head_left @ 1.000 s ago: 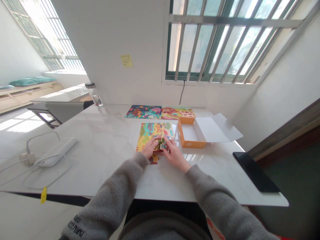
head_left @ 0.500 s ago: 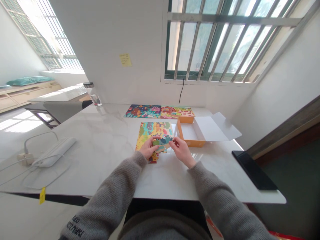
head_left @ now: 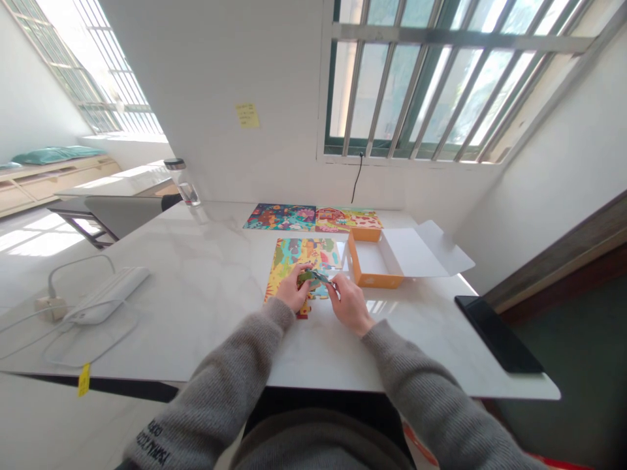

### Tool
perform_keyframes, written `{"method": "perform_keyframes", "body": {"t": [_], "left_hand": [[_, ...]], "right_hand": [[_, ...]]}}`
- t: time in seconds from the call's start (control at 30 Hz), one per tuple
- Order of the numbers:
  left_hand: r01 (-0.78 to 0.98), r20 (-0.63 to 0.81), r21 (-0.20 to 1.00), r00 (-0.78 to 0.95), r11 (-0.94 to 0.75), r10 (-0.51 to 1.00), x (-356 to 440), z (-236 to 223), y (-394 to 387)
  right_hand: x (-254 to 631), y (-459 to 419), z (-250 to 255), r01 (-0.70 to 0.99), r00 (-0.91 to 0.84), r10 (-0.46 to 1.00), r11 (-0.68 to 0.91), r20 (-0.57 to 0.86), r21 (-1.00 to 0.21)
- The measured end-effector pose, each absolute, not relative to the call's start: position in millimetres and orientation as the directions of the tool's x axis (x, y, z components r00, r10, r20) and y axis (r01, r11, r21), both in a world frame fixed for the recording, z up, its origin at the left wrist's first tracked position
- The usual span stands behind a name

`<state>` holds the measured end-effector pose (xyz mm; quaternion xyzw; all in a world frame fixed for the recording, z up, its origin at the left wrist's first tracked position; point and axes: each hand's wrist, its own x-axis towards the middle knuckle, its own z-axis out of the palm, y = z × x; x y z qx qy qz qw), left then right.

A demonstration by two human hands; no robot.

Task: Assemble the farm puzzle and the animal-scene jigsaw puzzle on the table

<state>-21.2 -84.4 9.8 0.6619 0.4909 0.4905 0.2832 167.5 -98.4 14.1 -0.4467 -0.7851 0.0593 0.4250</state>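
My left hand (head_left: 292, 292) and my right hand (head_left: 349, 301) both pinch a small stack of jigsaw pieces (head_left: 313, 277), held tilted just above the table. Under it lies a colourful, partly assembled puzzle board (head_left: 294, 258). A few loose pieces (head_left: 304, 310) lie at the board's near edge, between my wrists. Both hands have their fingers closed on the stack.
Two finished puzzles (head_left: 281, 218) (head_left: 349, 220) lie at the back of the white marble table (head_left: 196, 287). An open orange box (head_left: 375, 264) with a white lid stands right of the board. A black tablet (head_left: 497, 333) is at the right edge, a white power strip (head_left: 105, 295) at left, a glass jar (head_left: 182, 184) far left.
The hands lifted the stack of pieces off the board, held it flat, then tipped it and brought it back down and closer together.
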Motion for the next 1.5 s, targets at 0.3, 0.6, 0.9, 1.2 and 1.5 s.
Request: {"method": "perform_keyframes", "body": {"t": [0.3, 0.6, 0.9, 1.2, 1.5], "left_hand": [[0.425, 0.378, 0.834, 0.024, -0.352, 0.926, -19, 19, -90], [0.301, 0.33, 0.902, -0.013, -0.31, 0.944, -22, 20, -89], [-0.088, 0.037, 0.996, 0.247, -0.015, 0.968, -19, 19, -86], [0.169, 0.332, 0.93, -0.014, -0.325, 0.943, -43, 26, -77], [0.324, 0.272, 0.916, -0.067, -0.237, 0.96, -65, 2, -59]], "right_hand": [[170, -101, 23, 0.695, -0.282, 0.694, 0.624, 0.663, -0.357], [166, -107, 27, 0.505, -0.246, 0.827, 0.554, 0.505, -0.662], [172, -88, 24, 0.421, -0.295, 0.892, 0.443, 0.343, -0.792], [178, -74, 13, 0.542, -0.309, 0.81, 0.581, 0.499, -0.607], [171, -73, 5, 0.652, -0.277, 0.889, 0.453, 0.365, -0.607]]}}
